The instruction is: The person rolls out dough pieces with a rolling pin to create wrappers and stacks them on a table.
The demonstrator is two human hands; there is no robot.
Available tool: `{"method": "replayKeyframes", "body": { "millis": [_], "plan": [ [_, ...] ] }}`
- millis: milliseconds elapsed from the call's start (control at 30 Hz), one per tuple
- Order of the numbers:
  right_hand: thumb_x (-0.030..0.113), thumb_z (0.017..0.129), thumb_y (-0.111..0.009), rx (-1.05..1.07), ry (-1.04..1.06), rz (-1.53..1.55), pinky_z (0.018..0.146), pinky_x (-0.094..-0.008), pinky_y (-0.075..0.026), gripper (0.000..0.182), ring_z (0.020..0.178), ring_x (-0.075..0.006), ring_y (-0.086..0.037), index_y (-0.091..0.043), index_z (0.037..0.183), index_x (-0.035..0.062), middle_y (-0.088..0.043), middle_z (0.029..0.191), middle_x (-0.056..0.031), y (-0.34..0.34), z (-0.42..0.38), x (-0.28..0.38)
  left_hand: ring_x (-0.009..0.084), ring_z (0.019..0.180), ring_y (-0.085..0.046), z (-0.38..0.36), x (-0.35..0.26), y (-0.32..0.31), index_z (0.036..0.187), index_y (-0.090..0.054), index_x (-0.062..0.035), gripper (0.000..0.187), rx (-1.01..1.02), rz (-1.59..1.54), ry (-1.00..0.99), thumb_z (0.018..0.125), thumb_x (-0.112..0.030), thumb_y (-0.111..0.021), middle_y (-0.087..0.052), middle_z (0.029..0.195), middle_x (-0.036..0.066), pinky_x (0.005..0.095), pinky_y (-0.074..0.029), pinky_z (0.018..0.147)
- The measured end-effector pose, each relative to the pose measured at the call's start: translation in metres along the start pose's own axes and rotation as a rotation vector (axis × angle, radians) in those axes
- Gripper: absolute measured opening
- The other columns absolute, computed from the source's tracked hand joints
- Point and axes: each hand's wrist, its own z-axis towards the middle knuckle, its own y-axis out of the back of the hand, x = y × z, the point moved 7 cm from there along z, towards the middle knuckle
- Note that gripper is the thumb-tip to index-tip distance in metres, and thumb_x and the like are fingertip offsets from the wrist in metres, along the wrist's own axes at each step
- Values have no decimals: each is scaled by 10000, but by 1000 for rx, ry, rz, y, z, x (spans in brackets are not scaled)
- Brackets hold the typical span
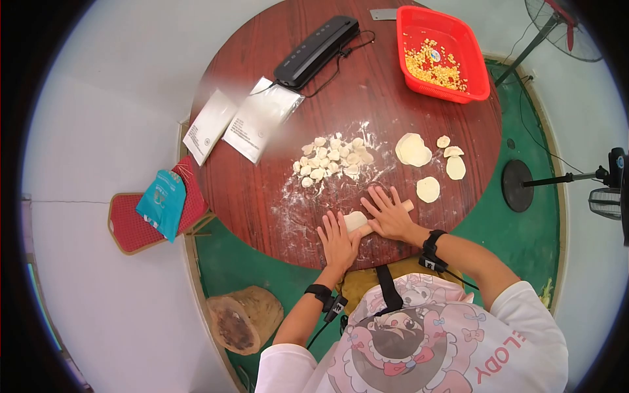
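Observation:
A wooden rolling pin (364,230) lies slantwise on the table near its front edge. My right hand (391,217) rests flat on it, fingers spread and stretched forward, with the pin's right end (409,205) sticking out past the palm. My left hand (338,243) is at the pin's other end, fingers extended and not wrapped round it; what lies under its palm is hidden. Between the hands, partly beneath the pin, is a pale flattened dough piece (354,219). Small floured dough pieces (331,157) are heaped just beyond. To the right lie rolled dough rounds (413,150) and a single round (428,189).
The round wooden table (262,209) bears a black appliance (317,51) with a cord, white packets (259,121) and a red basket (452,92) holding yellow bits. A red chair (128,226) with a blue bag (164,200) stands left; a fan (609,183) stands right.

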Motion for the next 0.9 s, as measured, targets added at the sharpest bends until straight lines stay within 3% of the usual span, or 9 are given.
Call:
{"method": "replayKeyframes", "body": {
  "millis": [233,300,433,533,600,900],
  "plan": [
    [379,855,-483,47,6,14,1042,-562,-149,594,1318,-347,-244,-356,1345,68,-250,1428,-203,-3,-18,6,422,1352,-49,-8,3,-1,1405,-103,46,724,31,-189,41,915,-412,-375,-83,1453,278,560,-42,1057],
    [391,864,-469,51,2,27,1038,-567,-150,594,1321,-355,-237,-359,1344,59,-245,1430,-207,-2,-19,6,422,1352,-52,-4,28,1,1411,-91,33,703,-71,-184,369,918,-377,-378,-80,1454,277,554,-44,1059],
    [395,872,-456,51,-52,61,1039,-568,-143,589,1324,-360,-228,-361,1342,53,-241,1431,-209,0,-16,10,421,1352,-59,1,35,3,1415,-103,21,678,-139,-82,358,917,-346,-381,-85,1456,273,552,-50,1060],
    [395,872,-453,23,-98,64,1043,-568,-131,588,1323,-358,-226,-358,1345,59,-245,1429,-209,-1,-13,12,420,1352,-63,-2,25,-1,1416,-124,12,663,-127,-35,227,915,-335,-385,-97,1456,269,550,-54,1060],
    [400,870,-456,62,-65,26,1049,-558,-125,591,1318,-352,-238,-358,1347,65,-255,1425,-207,-5,-11,14,407,1347,-123,-5,21,-1,1411,-180,-6,652,-167,-27,201,899,-331,-420,-139,1452,258,548,-99,1059],
    [435,859,-466,63,58,1,1057,-537,-133,612,1324,-329,-240,-362,1349,84,-259,1428,-196,-7,-4,13,413,1352,-84,-4,23,1,1421,-156,-15,650,-172,-32,220,913,-359,-373,-127,1458,251,549,-61,1060]
  ]
}}
